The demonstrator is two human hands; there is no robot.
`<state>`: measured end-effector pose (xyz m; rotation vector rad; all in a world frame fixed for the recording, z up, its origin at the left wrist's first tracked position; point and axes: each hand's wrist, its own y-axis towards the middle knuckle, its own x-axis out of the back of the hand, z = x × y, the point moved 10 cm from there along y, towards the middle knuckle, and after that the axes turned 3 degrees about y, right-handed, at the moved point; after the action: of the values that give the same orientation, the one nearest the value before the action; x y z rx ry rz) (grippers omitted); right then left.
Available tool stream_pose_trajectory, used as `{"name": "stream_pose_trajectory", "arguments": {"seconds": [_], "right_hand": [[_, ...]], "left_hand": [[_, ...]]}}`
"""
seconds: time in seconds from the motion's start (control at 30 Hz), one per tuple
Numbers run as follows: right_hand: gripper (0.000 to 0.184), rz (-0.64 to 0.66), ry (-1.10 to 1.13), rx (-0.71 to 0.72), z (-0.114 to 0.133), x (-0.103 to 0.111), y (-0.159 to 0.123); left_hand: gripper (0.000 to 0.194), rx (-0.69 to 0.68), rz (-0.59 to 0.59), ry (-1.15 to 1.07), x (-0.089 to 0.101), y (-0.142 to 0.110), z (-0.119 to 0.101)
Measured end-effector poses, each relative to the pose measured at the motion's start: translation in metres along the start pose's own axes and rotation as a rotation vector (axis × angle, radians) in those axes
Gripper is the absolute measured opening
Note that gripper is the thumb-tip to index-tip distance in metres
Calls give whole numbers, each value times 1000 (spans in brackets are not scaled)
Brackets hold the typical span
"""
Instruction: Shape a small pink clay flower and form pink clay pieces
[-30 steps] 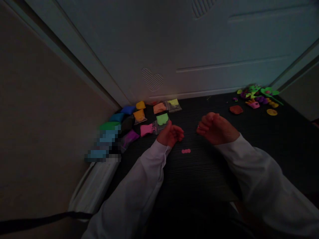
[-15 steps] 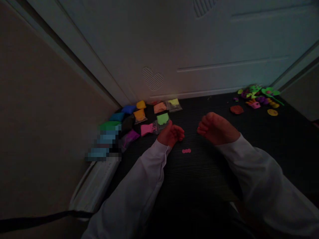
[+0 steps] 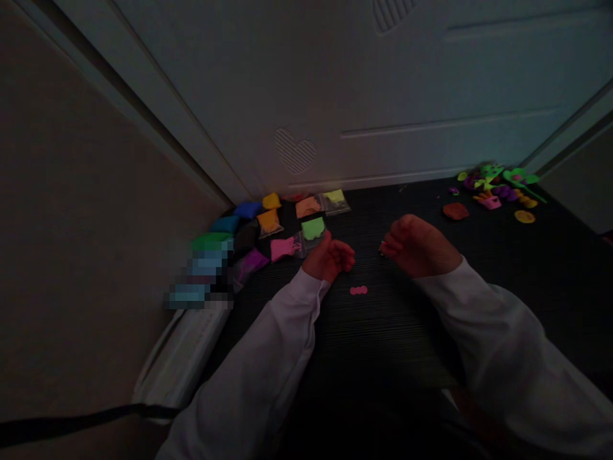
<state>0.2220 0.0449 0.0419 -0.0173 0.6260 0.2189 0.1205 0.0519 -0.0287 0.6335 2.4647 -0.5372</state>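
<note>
Three small flat pink discs [image 3: 359,290], overlapping in a row, lie on the dark tabletop between my forearms. My left hand [image 3: 330,257] rests just above and left of them, palm partly up. Its fingers are loosely curled and the thumb stands apart, with nothing visible in it. Across from it, my right hand [image 3: 418,246] is held with fingers curled and pressed together. A tiny pale pink spot shows at its fingertips, too small to name. A bag of pink clay [image 3: 284,248] and a bag of light green clay [image 3: 313,229] lie beside my left hand.
More bags of coloured clay, among them an orange bag [image 3: 269,222] and a purple bag [image 3: 251,263], lie at left. Shaped clay pieces [image 3: 489,202] cluster at the far right near a reddish-brown lump [image 3: 454,211]. A white panel [image 3: 393,147] with heart reliefs rises behind.
My right hand has shifted very slightly, and a small spot at its fingertips shows a little more. My left hand and the pink discs have stayed in place.
</note>
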Motion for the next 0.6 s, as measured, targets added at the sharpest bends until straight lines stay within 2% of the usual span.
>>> {"name": "stream_pose_trajectory", "arguments": {"seconds": [0.23, 0.3, 0.37, 0.4, 0.47, 0.53, 0.6], "right_hand": [[19, -39, -170, 22, -1, 5, 2], [22, -78, -371, 87, 5, 10, 0], [20, -94, -715, 160, 12, 11, -4], [19, -74, -910, 189, 13, 8, -7], [18, 60, -1246, 264, 10, -5, -14], [17, 227, -1463, 325, 1, -16, -23], [17, 329, -1598, 347, -8, -18, -30]], "left_hand": [[53, 16, 12, -10, 0, 0, 1], [52, 13, 10, -23, 0, 0, 1], [52, 9, 2, -40, 1, 0, -1], [51, 8, -1, -47, 1, 0, -1], [50, 12, -5, -64, 3, 0, -2], [50, 17, -6, -80, 4, 1, -4], [50, 18, -6, -94, 5, 1, -5]]}}
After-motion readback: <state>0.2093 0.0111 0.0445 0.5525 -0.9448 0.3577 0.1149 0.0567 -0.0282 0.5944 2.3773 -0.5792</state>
